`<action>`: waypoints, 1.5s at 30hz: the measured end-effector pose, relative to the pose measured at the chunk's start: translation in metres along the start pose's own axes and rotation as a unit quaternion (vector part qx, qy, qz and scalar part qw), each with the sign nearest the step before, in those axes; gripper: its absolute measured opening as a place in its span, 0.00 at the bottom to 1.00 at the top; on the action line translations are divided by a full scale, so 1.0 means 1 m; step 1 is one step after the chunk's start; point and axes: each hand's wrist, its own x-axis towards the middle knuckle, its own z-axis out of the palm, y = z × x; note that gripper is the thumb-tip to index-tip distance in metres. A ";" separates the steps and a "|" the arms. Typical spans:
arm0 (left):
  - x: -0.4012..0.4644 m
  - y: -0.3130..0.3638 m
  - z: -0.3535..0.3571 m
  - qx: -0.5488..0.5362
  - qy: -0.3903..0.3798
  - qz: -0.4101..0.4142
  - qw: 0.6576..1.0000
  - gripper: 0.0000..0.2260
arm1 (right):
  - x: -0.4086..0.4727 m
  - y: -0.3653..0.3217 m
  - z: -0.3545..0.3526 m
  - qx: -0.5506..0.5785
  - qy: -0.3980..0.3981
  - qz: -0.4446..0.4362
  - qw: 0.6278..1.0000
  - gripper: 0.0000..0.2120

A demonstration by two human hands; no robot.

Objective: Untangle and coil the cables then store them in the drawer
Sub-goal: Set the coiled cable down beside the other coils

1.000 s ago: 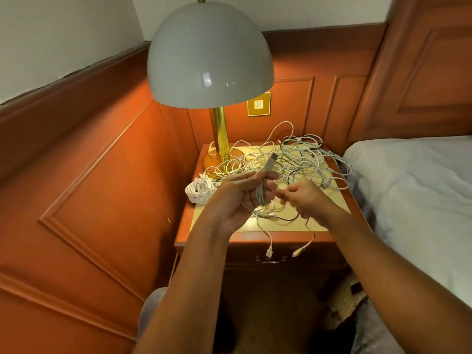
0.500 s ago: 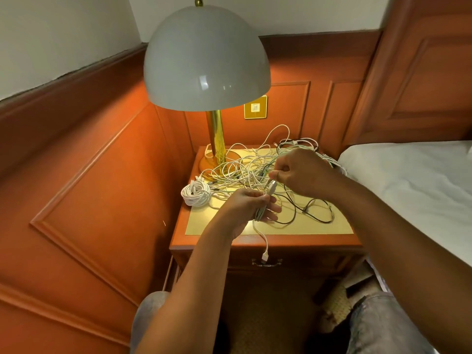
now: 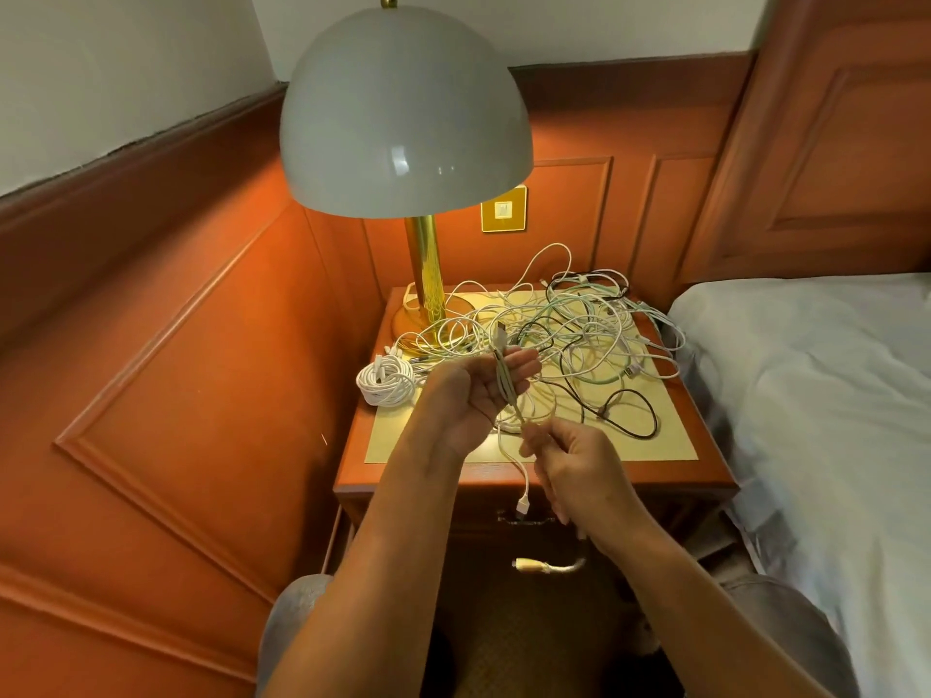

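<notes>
White cable lies gripped in left hand, right hand seemingly pinching it below.

Probably hotel bedroom: bed, nightstand, lamp.

The bench is a reddish wooden bedside stand with a pale yellow inlaid top, standing between a panelled wall and a bed. At its ten o'clock corner stands the round brass base of a lamp with a grey dome shade. A loose tangle of cables, mostly white with some pale green, spreads from the centre toward two o'clock. A black cable loops at about four o'clock. A coiled white cable rests at the nine o'clock edge, partly overhanging it. One white cable end hangs over the six o'clock edge.
</notes>
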 end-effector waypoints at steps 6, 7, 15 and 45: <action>-0.007 0.009 0.004 -0.029 0.013 0.010 0.999 0.14 | 0.003 0.026 -0.001 0.133 -0.098 0.070 0.984 0.11; -0.008 0.009 0.003 -0.035 0.013 0.014 0.999 0.14 | 0.005 0.030 -0.003 0.135 -0.116 0.083 0.981 0.11; -0.025 0.011 0.003 0.025 -0.111 0.002 0.993 0.14 | 0.062 0.015 -0.041 -0.086 -0.122 0.111 0.983 0.20; -0.004 -0.038 0.015 -0.083 0.130 -0.016 0.988 0.07 | 0.029 0.024 0.021 -0.187 0.188 -0.203 0.943 0.16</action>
